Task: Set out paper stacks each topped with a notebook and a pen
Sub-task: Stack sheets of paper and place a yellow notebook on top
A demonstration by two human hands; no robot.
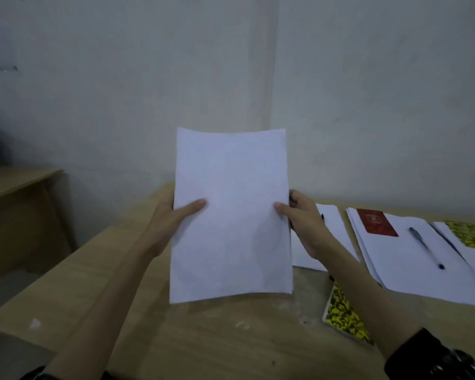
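I hold a stack of white paper (231, 215) upright above the wooden table (203, 338). My left hand (176, 215) grips its left edge, thumb on the front. My right hand (302, 218) grips the right edge the same way. On the table to the right lies a paper stack (412, 267) with a red notebook (376, 222) and a dark pen (425, 247) on it. Further right a yellow-patterned notebook (468, 235) rests on another paper stack. A second yellow-patterned notebook (346, 315) lies on the bare table under my right forearm.
More white paper (332, 229) with a small pen end showing lies behind my right hand. A lower wooden desk (17, 187) stands at the left. A pale wall backs the table.
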